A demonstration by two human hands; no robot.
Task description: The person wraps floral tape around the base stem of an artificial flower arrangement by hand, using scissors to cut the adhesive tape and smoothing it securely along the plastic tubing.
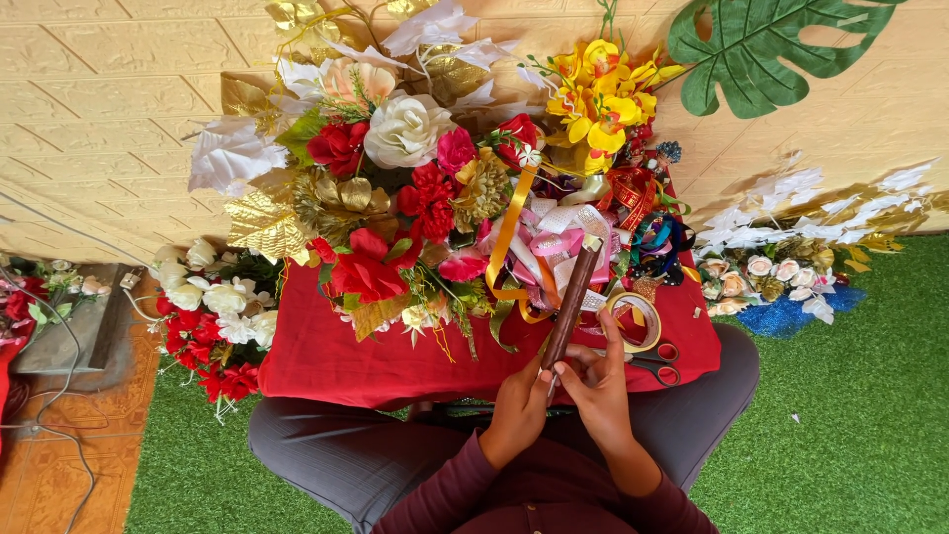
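Brown and slim, a stick (572,305) wrapped in dark tape rises at a slant from the person's lap toward the pile of ribbons, its pale upper tip just below a pink ribbon loop. Both hands meet at its lower end: the left hand (520,403) pinches the base from the left, fingers curled round it, while the right hand (599,381) closes on it from the other side, thumb and forefinger pressed to the stick — the forefinger stretched upward along it.

Just beyond the hands a low table draped in a red cloth (326,361) sits across the knees. It is heaped with artificial flowers (395,188): red roses, a cream rose, gold leaves and white leaves. Yellow orchids (598,99) stand at the back right. A tangle of ribbons (554,242) in orange, pink and white lies beside the stick. A roll of clear tape (633,318) rests just right of the stick, and scissors (657,364) with red handles lie near the cloth's edge, close to the right hand.

On the green turf (850,415) to the right lies a small cluster of cream rosebuds (756,277) — on the left, more red and white blooms (213,326) rest beside the table.
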